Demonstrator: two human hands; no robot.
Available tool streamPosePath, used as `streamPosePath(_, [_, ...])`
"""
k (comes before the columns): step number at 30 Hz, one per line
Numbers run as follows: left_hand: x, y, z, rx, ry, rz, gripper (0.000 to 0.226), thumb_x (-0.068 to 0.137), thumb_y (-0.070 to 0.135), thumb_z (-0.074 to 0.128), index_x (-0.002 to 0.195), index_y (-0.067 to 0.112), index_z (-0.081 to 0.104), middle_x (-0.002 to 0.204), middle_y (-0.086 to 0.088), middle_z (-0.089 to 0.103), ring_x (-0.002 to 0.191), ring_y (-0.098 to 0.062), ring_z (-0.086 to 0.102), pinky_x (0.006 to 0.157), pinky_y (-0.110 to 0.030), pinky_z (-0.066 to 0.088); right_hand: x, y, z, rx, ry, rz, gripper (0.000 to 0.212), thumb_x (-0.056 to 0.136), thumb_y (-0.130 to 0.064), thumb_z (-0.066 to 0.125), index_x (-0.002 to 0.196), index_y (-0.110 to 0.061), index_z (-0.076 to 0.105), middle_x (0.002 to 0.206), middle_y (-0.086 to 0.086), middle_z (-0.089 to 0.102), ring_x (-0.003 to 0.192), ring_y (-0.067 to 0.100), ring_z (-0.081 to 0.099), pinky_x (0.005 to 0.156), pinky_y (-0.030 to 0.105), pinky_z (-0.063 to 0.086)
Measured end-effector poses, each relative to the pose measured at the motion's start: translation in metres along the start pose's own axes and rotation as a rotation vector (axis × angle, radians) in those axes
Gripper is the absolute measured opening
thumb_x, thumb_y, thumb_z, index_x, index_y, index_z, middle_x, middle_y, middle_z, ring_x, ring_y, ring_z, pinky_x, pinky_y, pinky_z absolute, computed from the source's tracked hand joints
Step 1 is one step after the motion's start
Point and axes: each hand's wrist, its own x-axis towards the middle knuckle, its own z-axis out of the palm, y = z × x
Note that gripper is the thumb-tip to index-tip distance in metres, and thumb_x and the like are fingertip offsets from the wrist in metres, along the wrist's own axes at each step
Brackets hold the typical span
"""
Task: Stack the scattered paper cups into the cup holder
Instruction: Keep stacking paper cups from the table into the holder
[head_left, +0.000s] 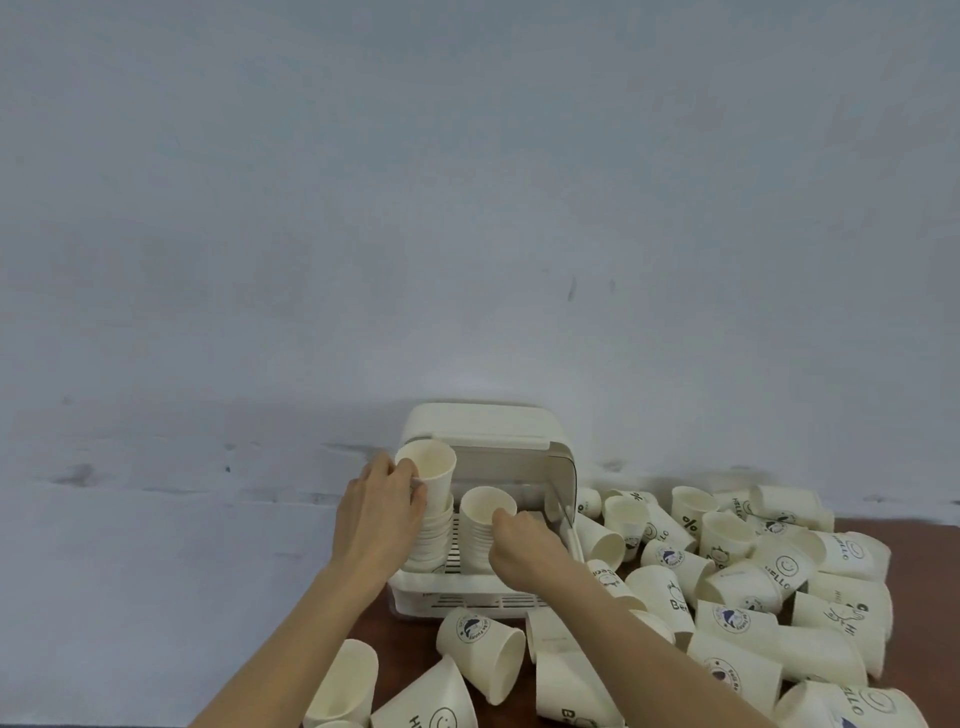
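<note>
cup holder (563, 475) on the brown table (410, 644), lid up. inside it, left: left hand (382, 506) curled round the taller cup stack (430, 512). right of that: right hand (522, 540) pinching the rim of the shorter cup stack (480, 525). loose paper cups (727, 587) lie right of and in front of holder.

The cups (727, 587) are cream, many printed in black with "HELLO", smiley faces or a percent sign, some with a dark blue round emblem. The holder (483, 431) is off-white. The table (415, 631) is reddish brown; the wall (467, 182) is pale grey-blue.
</note>
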Motion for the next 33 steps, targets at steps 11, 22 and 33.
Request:
streamPosePath(11, [-0.01,0.0,0.02,0.129,-0.173,-0.003,0.032,0.099,0.034,0.032,0.107,0.018,0.059,0.107,-0.003,0.054,0.099,-0.02,0.052,0.077,-0.03,0.042,-0.009,-0.001,-0.004,0.002,0.045,0.001,0.036,0.088,-0.004,0.039,0.124,-0.005,0.04,0.107,0.017,0.058,0.078,0.027,0.045,0.063,0.035,0.036])
streamPosePath(22, [-0.025,-0.004,0.021,0.163,-0.407,0.02,0.067,0.092,0.031,0.042,0.149,0.015,0.011,0.13,-0.014,0.041,0.114,-0.031,0.044,0.089,-0.04,0.045,-0.04,0.004,-0.002,0.036,0.127,-0.045,0.057,0.082,-0.001,0.041,0.138,-0.006,0.031,0.1,0.014,0.064,0.091,0.033,0.058,0.076,0.045,0.049])
streamPosePath(33, [-0.065,0.001,-0.003,-0.008,-0.344,0.038,0.036,0.092,0.028,0.046,0.127,0.018,0.045,0.102,-0.003,0.045,0.088,-0.02,0.049,0.074,-0.033,0.047,-0.086,0.002,0.024,0.118,0.15,-0.074,0.055,0.088,-0.005,0.039,0.142,-0.015,0.033,0.108,0.01,0.063,0.099,0.029,0.056,0.07,0.037,0.046])
